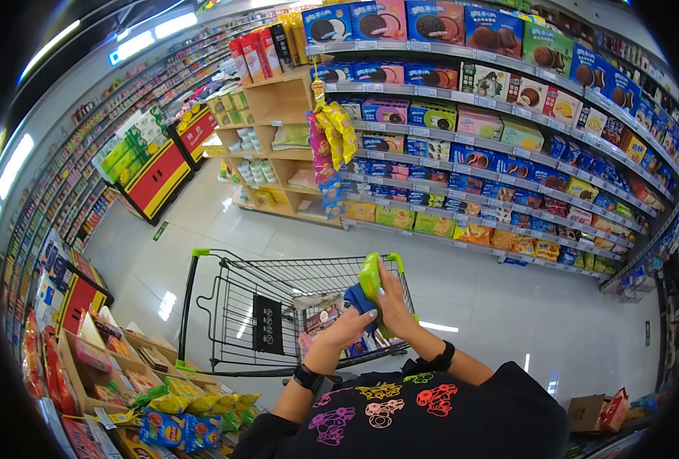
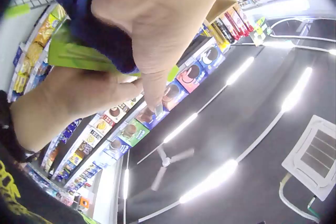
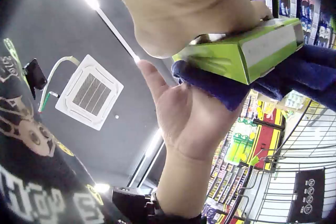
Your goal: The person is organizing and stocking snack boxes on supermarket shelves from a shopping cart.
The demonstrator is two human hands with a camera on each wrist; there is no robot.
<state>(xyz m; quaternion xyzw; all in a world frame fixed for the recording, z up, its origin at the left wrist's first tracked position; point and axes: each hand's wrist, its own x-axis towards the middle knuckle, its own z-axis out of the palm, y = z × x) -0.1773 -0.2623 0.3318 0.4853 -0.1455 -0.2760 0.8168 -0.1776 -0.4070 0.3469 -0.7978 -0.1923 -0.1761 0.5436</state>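
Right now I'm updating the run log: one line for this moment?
left hand: holds blue cloth; right hand: grips green box; contact: cloth against box; cart: below hands

In front of you stands a cart (image 1: 268, 323), with what look like packaged goods (image 1: 320, 317) in it, partly hidden by your arms. Over its right end, cloth (image 3: 215, 85) lies between your left hand (image 1: 347, 327) and a box (image 3: 247, 53); your right hand (image 1: 393, 308) is on the box. Shelves (image 1: 462, 98) stand beyond, right of a wooden rack (image 1: 278, 99).
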